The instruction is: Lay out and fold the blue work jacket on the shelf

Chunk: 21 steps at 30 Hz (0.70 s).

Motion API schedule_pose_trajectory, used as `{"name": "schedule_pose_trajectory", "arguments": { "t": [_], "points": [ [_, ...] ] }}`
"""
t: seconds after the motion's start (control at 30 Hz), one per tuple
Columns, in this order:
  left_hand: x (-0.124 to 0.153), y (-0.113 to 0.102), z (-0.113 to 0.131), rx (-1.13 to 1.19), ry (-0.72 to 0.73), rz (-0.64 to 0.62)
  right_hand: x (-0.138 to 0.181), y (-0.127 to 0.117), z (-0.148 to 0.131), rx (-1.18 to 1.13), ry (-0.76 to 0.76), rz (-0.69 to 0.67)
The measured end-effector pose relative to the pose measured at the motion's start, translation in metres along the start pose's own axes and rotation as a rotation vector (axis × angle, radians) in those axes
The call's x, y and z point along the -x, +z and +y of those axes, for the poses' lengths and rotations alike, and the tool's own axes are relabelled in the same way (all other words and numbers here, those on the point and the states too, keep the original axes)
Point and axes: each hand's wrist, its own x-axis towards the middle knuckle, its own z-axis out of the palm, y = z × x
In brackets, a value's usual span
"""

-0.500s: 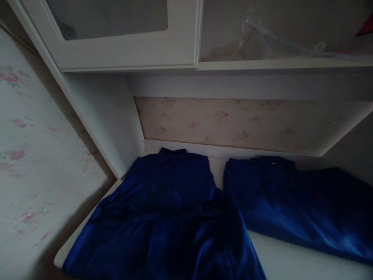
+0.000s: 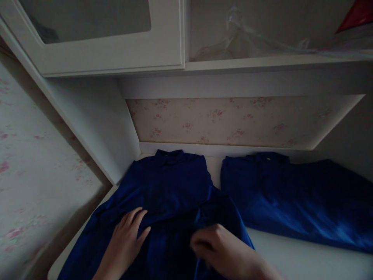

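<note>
A blue shirt lies spread on the white surface, collar toward the back wall. My left hand rests flat on its left side with the fingers apart. My right hand has its fingers curled on a fold of the same shirt near its middle. A second blue garment lies to the right, apart from both hands.
A white cabinet door and a shelf with a clear plastic hanger hang above. Floral wallpaper backs the niche; a papered wall closes the left side. Something red sits at top right.
Both hands have come into view from below and landed on the left shirt. The view has shifted slightly.
</note>
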Motion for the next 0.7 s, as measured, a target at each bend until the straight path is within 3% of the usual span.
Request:
{"name": "schedule_pose_trajectory", "arguments": {
  "t": [0.1,0.17,0.27,0.33,0.43,0.57,0.63,0.7],
  "points": [
    [-0.011,0.014,-0.015,-0.19,0.011,-0.147,-0.068,0.007,-0.001,0.113,-0.035,0.108],
    [-0.011,0.018,-0.019,-0.171,0.053,-0.163,-0.11,0.023,0.005,0.15,-0.054,0.052],
    [-0.01,0.012,-0.009,-0.111,0.133,0.007,-0.144,0.05,0.009,0.129,-0.084,-0.057],
    [-0.009,0.005,0.009,-0.121,0.258,0.189,-0.147,0.058,0.008,0.075,-0.074,-0.026],
    [-0.008,-0.001,0.045,-0.18,0.478,0.441,-0.133,0.043,0.009,-0.108,-0.004,0.122],
    [-0.007,0.01,0.079,-0.104,0.609,0.662,-0.08,-0.004,0.034,-0.446,0.172,0.403],
    [-0.011,0.025,0.08,-0.046,0.604,0.652,-0.04,-0.019,0.059,-0.678,0.305,0.688],
    [-0.019,0.043,0.072,-0.051,0.505,0.518,0.006,-0.018,0.091,-0.968,0.451,0.975]
  ]
}}
